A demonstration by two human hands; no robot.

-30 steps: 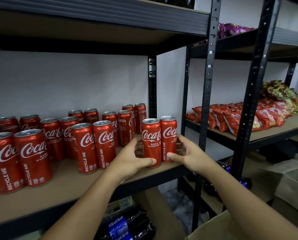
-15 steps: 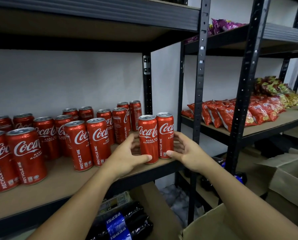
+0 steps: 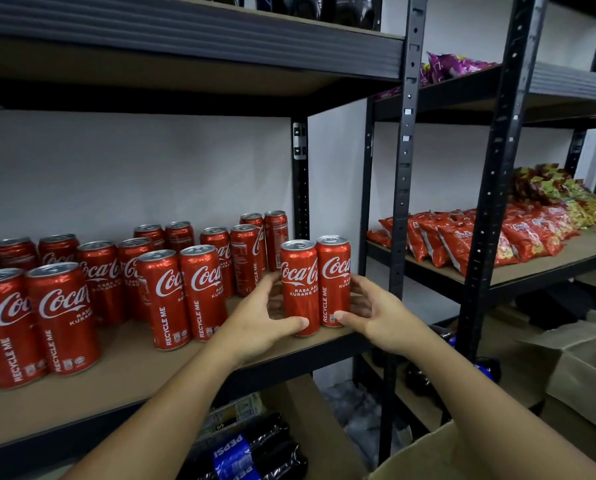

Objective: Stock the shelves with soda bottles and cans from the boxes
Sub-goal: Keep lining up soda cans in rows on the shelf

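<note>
Left hand [image 3: 259, 323], right hand [image 3: 376, 315] around cans [image 3: 301, 296]

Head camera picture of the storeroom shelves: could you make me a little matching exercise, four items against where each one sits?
Items
1. two cans held between the left hand and right hand
2. Pepsi bottles
3. red snack bags
4. purple snack bags

Places
A. upper shelf of the right-hand rack
B. under the can shelf
C. right end of the can shelf, near its front edge
D. middle shelf of the right-hand rack

Pairs: 1-C, 2-B, 3-D, 4-A.
</note>
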